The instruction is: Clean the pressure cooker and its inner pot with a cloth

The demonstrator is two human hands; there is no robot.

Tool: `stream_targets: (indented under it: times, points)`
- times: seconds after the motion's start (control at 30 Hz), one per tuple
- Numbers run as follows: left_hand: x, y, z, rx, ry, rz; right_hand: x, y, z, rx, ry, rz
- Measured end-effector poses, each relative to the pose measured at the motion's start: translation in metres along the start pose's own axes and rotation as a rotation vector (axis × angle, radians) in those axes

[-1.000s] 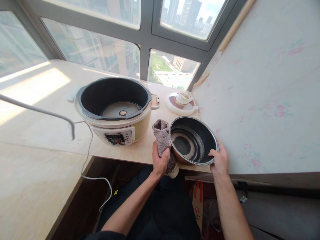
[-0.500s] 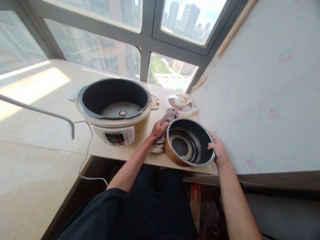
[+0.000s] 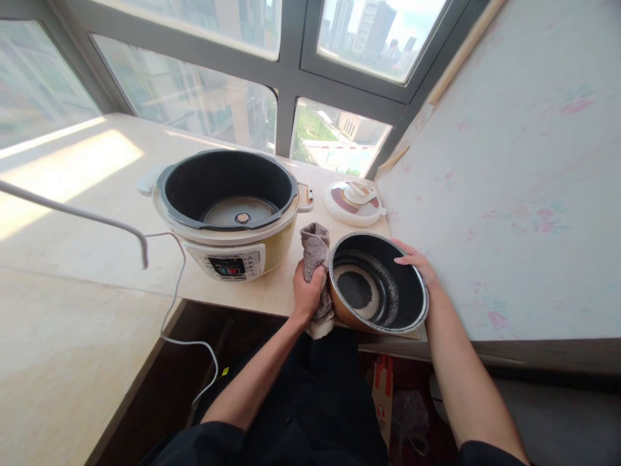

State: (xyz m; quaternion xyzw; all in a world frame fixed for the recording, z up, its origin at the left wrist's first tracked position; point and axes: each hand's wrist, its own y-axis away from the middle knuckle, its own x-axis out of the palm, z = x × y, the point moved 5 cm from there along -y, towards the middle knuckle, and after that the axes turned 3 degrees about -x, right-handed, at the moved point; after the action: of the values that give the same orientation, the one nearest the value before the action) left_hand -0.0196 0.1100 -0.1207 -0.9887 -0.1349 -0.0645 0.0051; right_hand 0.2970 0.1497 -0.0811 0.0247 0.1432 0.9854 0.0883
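Note:
My left hand (image 3: pixel 308 289) is closed around a bunched grey-brown cloth (image 3: pixel 316 249), pressed near the left side of an inner pot (image 3: pixel 358 291). The pot is dark inside with a pale ring on its bottom, golden brown outside, and tilted towards me at the counter's front edge. At its right rim, my right hand (image 3: pixel 418 264) grips with the thumb over the inside and the fingers behind. Left of the cloth stands the pressure cooker body (image 3: pixel 233 239), lidless, with a dark cavity and a control panel on its front.
A white and brown lid (image 3: pixel 355 202) lies behind the pot, by the flowered wall (image 3: pixel 524 220). The pale counter (image 3: pixel 72 252) runs along the windows. A grey cable (image 3: pixel 87 215) crosses on the left. Below are a paper bag (image 3: pixel 382 395) and a plastic bag (image 3: pixel 410 421).
My left hand and the cloth have come towards me, down the pot's left side. The pot has shifted slightly nearer, and my right hand has moved a little back along its rim.

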Motion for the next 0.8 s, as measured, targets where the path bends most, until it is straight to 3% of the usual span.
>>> stream_targets:
  times: [0.1, 0.2, 0.3, 0.4, 0.5, 0.6, 0.7, 0.8]
  points:
    - [-0.005, 0.023, -0.007, 0.015, 0.027, -0.078, 0.004, -0.008, 0.004, 0.032, 0.016, 0.004]
    - [-0.008, 0.031, -0.011, 0.002, 0.051, -0.098, -0.004, -0.001, 0.009, -0.050, 0.074, -0.161]
    - [-0.009, 0.027, -0.012, -0.015, 0.041, -0.099, -0.014, 0.026, 0.005, -0.192, 0.050, -0.374]
    - [-0.007, 0.014, -0.015, -0.013, 0.016, -0.072, -0.012, 0.068, -0.014, -0.254, -0.010, -0.496]
    - [-0.003, -0.003, -0.020, 0.020, -0.022, -0.057, 0.012, 0.109, -0.034, -0.261, 0.006, -0.436]
    - [0.000, -0.021, -0.028, 0.070, -0.066, -0.094, 0.036, 0.136, -0.047, -0.288, -0.017, -0.464]
    - [0.006, -0.038, -0.035, 0.139, -0.078, -0.088, 0.045, 0.142, -0.048, -0.326, -0.053, -0.525]
    - [0.015, -0.052, -0.038, 0.182, -0.068, 0.046, 0.043, 0.134, -0.044, -0.308, -0.097, -0.505]
